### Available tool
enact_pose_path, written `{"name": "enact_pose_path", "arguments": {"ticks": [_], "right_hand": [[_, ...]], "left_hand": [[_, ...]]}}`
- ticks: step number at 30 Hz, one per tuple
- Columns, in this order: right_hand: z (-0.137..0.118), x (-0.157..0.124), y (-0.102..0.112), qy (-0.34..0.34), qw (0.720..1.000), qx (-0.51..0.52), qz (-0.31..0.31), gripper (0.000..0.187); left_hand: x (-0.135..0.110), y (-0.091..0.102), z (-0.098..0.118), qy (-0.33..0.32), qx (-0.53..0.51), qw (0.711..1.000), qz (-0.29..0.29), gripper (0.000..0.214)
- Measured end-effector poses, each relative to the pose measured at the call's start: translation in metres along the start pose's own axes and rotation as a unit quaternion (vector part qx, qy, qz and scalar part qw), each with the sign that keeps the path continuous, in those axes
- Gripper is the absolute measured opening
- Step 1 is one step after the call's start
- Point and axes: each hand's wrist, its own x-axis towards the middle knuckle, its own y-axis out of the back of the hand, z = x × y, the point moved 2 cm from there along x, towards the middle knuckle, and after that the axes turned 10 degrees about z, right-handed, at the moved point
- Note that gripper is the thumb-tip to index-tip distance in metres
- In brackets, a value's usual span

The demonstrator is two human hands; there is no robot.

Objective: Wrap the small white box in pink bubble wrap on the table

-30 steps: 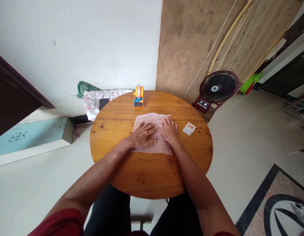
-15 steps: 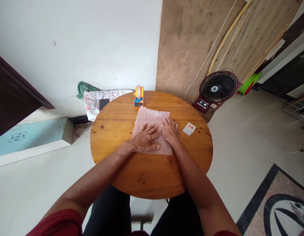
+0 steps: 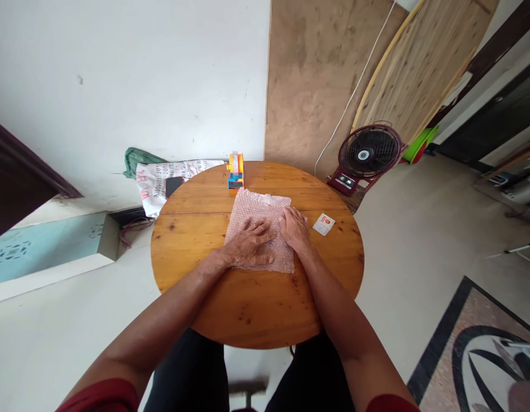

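Round wooden table [image 3: 256, 309], left hand [image 3: 247, 250] and right hand [image 3: 295, 230] flat, grip open, pressing bubble wrap [image 3: 256, 209]

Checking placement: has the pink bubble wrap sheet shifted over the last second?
Yes. The pink bubble wrap sheet now reaches farther away, nearer the orange-and-blue tape dispenser.

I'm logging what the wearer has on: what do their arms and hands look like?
Both arms are bare below short dark red sleeves. The left hand and right hand are ungloved; no watch, ring or bracelet shows.
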Motion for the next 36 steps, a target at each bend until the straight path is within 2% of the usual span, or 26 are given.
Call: {"name": "enact_pose_path", "arguments": {"ticks": [8,11,14,16,19,22,25,29,30,32,34,36], "right_hand": [[0.005,0.003,0.021,0.038,0.996,0.02,0.083,0.035],[0.014,0.007,0.033,0.023,0.993,0.023,0.113,0.032],[0.033,0.011,0.051,-0.029,0.99,0.021,0.14,0.032],[0.052,0.011,0.064,-0.084,0.99,0.02,0.116,0.038],[0.077,0.006,0.073,-0.134,0.99,0.047,-0.014,0.069],[0.091,0.001,0.075,-0.157,0.983,0.031,-0.089,0.08],[0.092,-0.001,0.076,-0.166,0.981,-0.005,-0.096,0.065],[0.086,0.001,0.085,-0.192,0.98,-0.005,-0.055,0.032],[0.083,0.001,0.088,-0.19,0.98,0.029,-0.044,0.028],[0.073,0.0,0.095,-0.159,0.968,0.194,-0.029,0.027],[0.057,-0.004,0.1,-0.105,0.919,0.376,-0.052,0.033],[0.034,-0.009,0.099,-0.047,0.847,0.513,-0.132,0.043]], "left_hand": [[0.0,0.0,0.0,-0.006,-0.003,1.0,-0.001,0.08],[-0.001,-0.001,-0.002,-0.006,-0.004,1.0,0.005,0.081],[0.0,-0.001,-0.002,-0.005,-0.009,1.0,0.009,0.081],[0.0,0.0,-0.001,-0.006,-0.012,1.0,0.009,0.082],[0.001,0.002,0.0,-0.002,-0.016,1.0,0.003,0.083],[0.0,0.003,0.001,0.003,-0.021,1.0,-0.005,0.082],[0.0,0.003,0.002,-0.006,-0.016,1.0,-0.011,0.079],[0.001,0.002,0.0,-0.016,-0.013,1.0,0.009,0.076],[0.001,0.001,-0.001,-0.027,-0.015,0.999,0.013,0.075],[0.002,0.0,-0.001,-0.037,-0.018,0.999,0.021,0.073],[0.001,-0.002,-0.002,-0.038,-0.015,0.999,0.02,0.072],[0.001,-0.002,-0.001,-0.027,-0.008,0.999,0.016,0.07]]}}
